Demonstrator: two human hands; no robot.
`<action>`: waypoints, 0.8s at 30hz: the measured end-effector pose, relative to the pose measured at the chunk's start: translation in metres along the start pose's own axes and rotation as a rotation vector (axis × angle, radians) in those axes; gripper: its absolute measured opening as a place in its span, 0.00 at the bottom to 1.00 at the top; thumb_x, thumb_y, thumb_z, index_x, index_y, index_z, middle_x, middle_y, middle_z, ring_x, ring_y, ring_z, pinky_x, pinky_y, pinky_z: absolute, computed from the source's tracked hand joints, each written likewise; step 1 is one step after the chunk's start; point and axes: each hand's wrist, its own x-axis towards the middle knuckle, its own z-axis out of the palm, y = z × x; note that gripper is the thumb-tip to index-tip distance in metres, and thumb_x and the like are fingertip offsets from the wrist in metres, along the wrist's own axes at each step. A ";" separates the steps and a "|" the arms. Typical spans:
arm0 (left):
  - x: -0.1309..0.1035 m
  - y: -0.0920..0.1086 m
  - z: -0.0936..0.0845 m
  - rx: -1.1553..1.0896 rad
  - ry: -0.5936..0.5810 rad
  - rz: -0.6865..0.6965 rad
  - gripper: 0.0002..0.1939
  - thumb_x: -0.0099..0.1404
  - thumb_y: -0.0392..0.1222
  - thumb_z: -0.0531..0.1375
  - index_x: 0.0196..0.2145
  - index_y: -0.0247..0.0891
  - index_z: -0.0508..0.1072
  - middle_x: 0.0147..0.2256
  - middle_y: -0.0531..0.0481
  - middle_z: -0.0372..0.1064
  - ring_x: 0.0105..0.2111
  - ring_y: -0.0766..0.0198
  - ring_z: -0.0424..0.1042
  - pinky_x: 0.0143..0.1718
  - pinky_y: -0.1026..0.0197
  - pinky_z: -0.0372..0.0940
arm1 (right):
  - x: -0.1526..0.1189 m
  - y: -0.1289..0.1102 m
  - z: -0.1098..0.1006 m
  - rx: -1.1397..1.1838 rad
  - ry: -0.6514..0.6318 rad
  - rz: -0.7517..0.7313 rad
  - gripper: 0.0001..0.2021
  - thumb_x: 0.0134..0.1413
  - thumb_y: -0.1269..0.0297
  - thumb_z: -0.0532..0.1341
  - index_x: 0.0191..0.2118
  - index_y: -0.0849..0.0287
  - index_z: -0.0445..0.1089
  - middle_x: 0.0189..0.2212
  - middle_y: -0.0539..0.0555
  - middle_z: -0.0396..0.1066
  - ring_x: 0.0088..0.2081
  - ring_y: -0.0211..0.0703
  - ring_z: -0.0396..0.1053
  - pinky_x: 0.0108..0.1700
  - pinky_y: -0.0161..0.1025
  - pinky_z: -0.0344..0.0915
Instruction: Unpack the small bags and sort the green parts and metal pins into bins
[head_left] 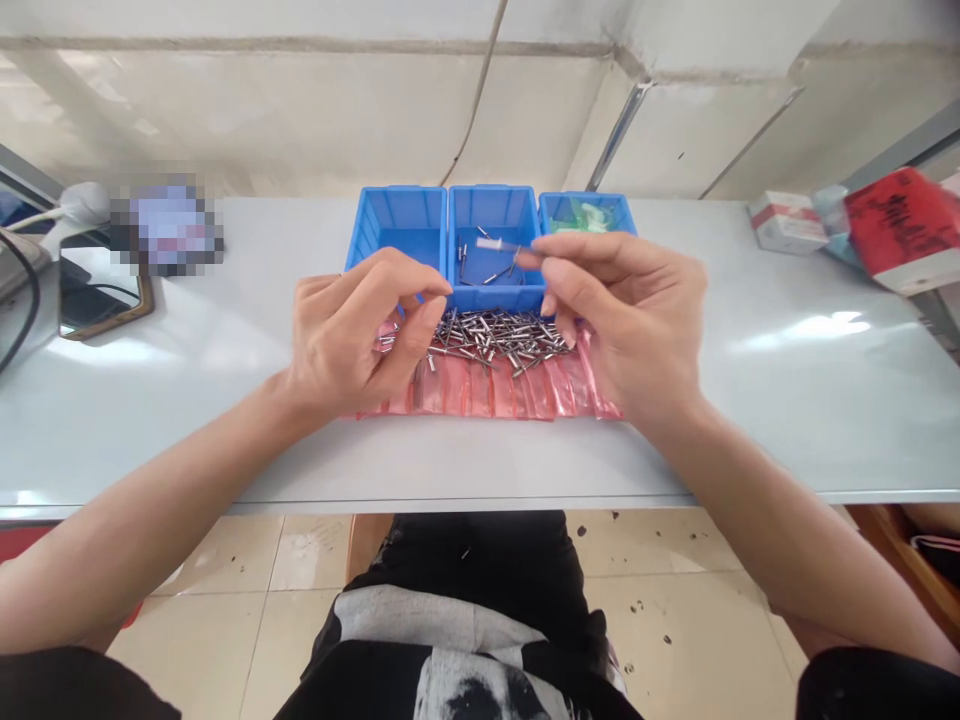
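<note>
My right hand [630, 310] pinches a blind rivet [491, 244] between thumb and fingertips, its bright body pointing left above the middle blue bin [495, 298]. To the left, my left hand [360, 335] is closed with thumb and index fingertip nearly together; nothing shows between them. Beneath and between both hands lies a heap of blind rivets [499, 338], resting on a row of pink plastic bags [480, 390]. A few loose rivets sit in the middle bin. Part of the heap is hidden behind my hands.
A left blue bin [397, 215] and a right blue bin [551, 205] holding green-and-white packets flank the middle one. On the table's left lies a phone-like device [101, 280]. A white box [787, 222] and a red-and-white package [900, 230] stand at right.
</note>
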 end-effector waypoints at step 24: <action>-0.009 -0.021 0.013 0.027 -0.318 -0.109 0.15 0.77 0.38 0.55 0.55 0.38 0.77 0.60 0.41 0.72 0.59 0.54 0.75 0.60 0.46 0.73 | -0.007 0.014 0.010 -0.829 -0.522 -0.627 0.16 0.68 0.77 0.55 0.52 0.67 0.78 0.40 0.62 0.76 0.42 0.51 0.67 0.47 0.48 0.73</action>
